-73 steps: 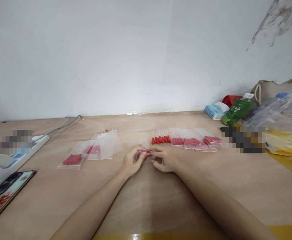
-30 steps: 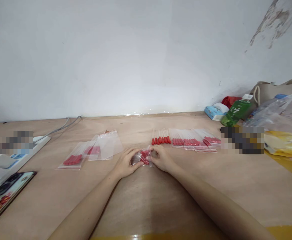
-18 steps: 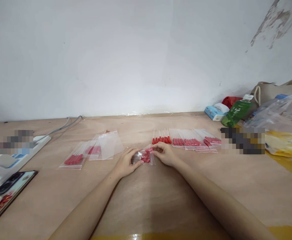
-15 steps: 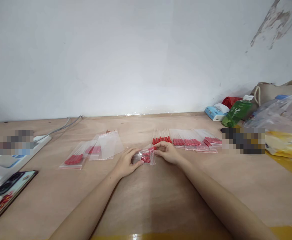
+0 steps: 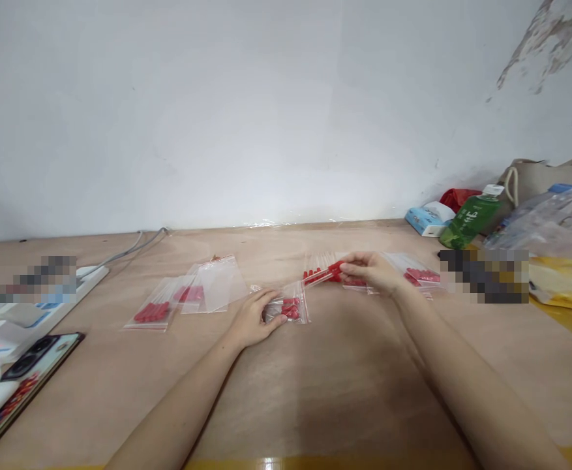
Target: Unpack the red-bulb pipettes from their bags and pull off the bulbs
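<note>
My left hand [image 5: 257, 317] rests on the tabletop, fingers and thumb around a small clear zip bag [image 5: 303, 316] with red pieces inside. The bag's mouth faces right. In a pinch, my right hand [image 5: 371, 271] holds red-ended thin sticks [image 5: 333, 269], whose pale shafts slant down and left toward the bag mouth. How many are in the pinch I cannot tell. Just behind lies a row of similar thin sticks with red ends [image 5: 311, 274], partly covered by the held ones. Filled zip bags [image 5: 422, 275] lie right of my right hand, some hidden behind it.
Left of my hands lie bags with red pieces [image 5: 151, 313] and a flat clear bag [image 5: 224, 285]. A power strip [image 5: 77, 294] and a phone [image 5: 29, 385] are at far left. Tissues [image 5: 427, 220], a green bottle [image 5: 471, 219] and plastic bags [image 5: 554, 215] crowd the back right.
My right hand has moved right, away from the bag mouth, and now holds red-ended sticks out over the row. My left hand stays on the bag. The view has shifted slightly.
</note>
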Demonstrator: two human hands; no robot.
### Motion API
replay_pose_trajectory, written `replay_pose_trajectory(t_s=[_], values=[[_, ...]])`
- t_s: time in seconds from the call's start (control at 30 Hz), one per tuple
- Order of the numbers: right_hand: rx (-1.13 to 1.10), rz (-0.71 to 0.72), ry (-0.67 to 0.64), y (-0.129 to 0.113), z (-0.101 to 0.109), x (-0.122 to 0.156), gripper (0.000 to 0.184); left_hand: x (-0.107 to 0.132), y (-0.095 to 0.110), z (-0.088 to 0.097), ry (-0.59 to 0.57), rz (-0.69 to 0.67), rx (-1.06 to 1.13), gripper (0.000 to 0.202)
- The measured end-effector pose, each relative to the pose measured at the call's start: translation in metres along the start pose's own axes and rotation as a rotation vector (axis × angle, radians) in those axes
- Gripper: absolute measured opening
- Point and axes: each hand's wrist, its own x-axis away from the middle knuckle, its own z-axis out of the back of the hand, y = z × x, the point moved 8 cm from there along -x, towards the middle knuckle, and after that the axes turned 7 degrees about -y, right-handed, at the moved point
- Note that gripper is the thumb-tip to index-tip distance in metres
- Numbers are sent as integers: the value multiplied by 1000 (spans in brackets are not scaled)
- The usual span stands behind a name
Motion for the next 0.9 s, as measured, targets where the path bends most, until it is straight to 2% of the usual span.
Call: replay_pose_trajectory(t_s=[0.07, 0.17, 0.27, 0.33, 0.4, 0.47, 0.67, 0.8, 0.9], values=[[25, 106, 117, -19, 20, 5, 28, 0, 0, 0, -11, 3, -1, 48], [144, 295, 259, -37, 21, 6, 25, -1, 1, 0, -13, 2, -1, 47], [390, 475, 413, -40, -5, 1, 17, -1, 1, 0, -18, 1, 4, 47], [676, 530, 368, -33, -36, -11, 15, -1, 0, -1, -26, 7, 6, 47], [927, 494, 311, -19, -60, -24, 21, -1, 0, -1, -29, 13, 12, 47], [1067, 435, 270, -6, -72, -34, 24, -1, -1, -1, -27, 11, 20, 46], [1167, 365, 240, 6, -78, -38, 24, -2, 0, -1, -20, -4, 25, 46], [1227, 336, 223, 7, -82, -36, 21, -1, 1, 0, -4, -20, 33, 45], [1275, 330, 262, 1, -83, -30, 19, -1, 0, -1, -1, -25, 37, 45]])
